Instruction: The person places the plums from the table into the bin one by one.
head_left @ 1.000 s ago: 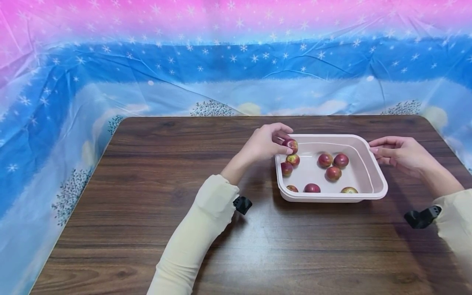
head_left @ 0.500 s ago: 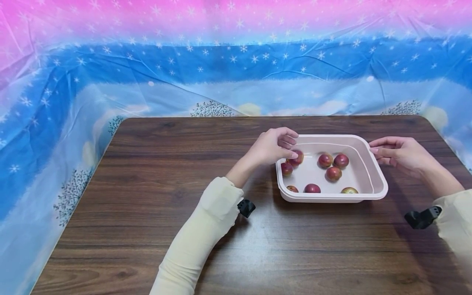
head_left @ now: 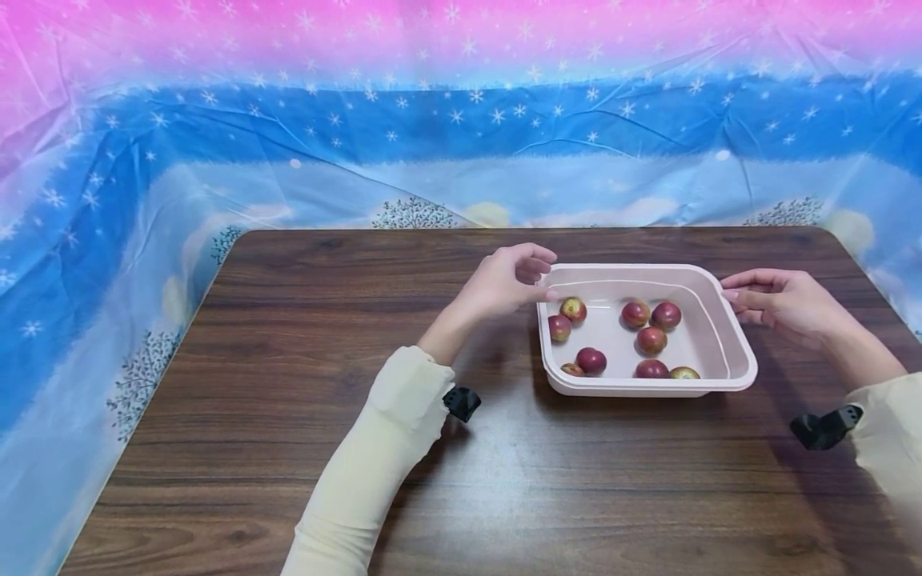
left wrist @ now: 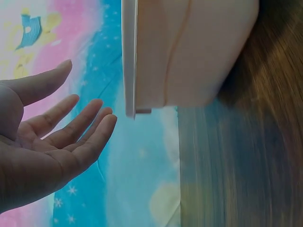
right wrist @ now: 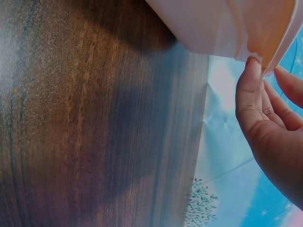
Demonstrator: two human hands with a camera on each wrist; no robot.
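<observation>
A pale pink plastic basin (head_left: 648, 387) stands on the table, with several red and yellow-green plums (head_left: 651, 340) in it. My left hand (head_left: 504, 280) hovers at the basin's left rim, fingers loosely bent and holding nothing. In the left wrist view, that hand (left wrist: 61, 137) is apart from the basin wall (left wrist: 189, 56), with the thumb away from the fingers. At the right end, my right hand (head_left: 792, 304) pinches the basin's rim. The right wrist view shows this hand (right wrist: 270, 118) with its fingertips at the rim's corner. The front wall partly hides the nearest plums.
A dark wood-grain table (head_left: 288, 360) carries the basin on its right half. Behind it hangs a pink and blue cloth (head_left: 446, 120) with snowflakes. Black wrist cameras (head_left: 461, 404) sit at both cream sleeves (head_left: 374, 448).
My left hand has let go of a plum inside the basin and drawn back to the left rim. Plums near the front have rolled. The right hand has stayed on the rim.
</observation>
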